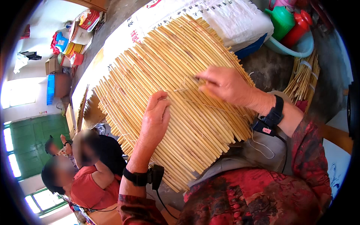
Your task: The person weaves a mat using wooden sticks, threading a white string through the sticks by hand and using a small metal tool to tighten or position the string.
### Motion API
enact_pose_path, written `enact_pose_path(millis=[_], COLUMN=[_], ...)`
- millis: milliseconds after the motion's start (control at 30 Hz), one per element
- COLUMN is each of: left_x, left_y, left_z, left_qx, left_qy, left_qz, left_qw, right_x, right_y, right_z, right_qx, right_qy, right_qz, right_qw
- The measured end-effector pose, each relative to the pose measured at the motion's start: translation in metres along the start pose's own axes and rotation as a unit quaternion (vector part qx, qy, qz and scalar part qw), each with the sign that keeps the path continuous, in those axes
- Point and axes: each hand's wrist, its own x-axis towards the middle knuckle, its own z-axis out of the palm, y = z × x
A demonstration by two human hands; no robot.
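Note:
A mat of thin, straight yellow stalks, laid side by side and tied with thin thread, spreads across the table and over my lap. My left hand rests on its middle, fingers curled and pinched; what they hold, if anything, is hidden. To the right, my right hand hovers just over the stalks with its fingertips pinched together and slightly blurred. A small dark tip shows at those fingers, too unclear to name. Short pale thread lies on the stalks between both hands.
A white printed sheet covers the table beyond the mat. At right, a pale blue basin holds a green jug and a red one. A stalk bundle leans below. Two people, one in a red shirt, sit at left.

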Motion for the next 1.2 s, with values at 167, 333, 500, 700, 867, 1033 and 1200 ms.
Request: enact_pose_path(millis=[167,333,500,700,867,1033,1200], left_x=[-0.002,-0.001,0.013,0.030,0.001,-0.081,-0.162], left_y=[-0.002,0.004,0.013,0.018,0.013,-0.008,-0.058], left_z=[0.003,0.009,0.019,0.025,-0.006,-0.054,-0.037], left_qx=[-0.008,0.031,0.075,0.196,-0.115,0.074,-0.431], left_qy=[-0.003,-0.006,-0.040,-0.108,0.026,0.309,0.209], left_qz=[-0.011,0.024,0.029,-0.002,-0.036,-0.186,-0.363], left_qw=[1.000,0.999,0.996,0.975,0.992,0.930,0.799], right_x=[0.003,-0.016,-0.037,-0.069,-0.103,-0.135,-0.134], right_y=[0.010,0.003,-0.036,-0.047,-0.066,-0.091,-0.132], right_z=[-0.045,-0.039,-0.044,-0.040,-0.069,-0.138,-0.235], right_qx=[0.345,0.223,-0.035,-0.079,0.131,0.065,-0.271], right_qy=[0.094,-0.004,-0.104,-0.106,-0.007,0.105,0.332], right_qz=[0.235,0.281,0.282,0.186,0.340,0.347,0.187], right_qw=[0.904,0.933,0.953,0.974,0.931,0.930,0.884])
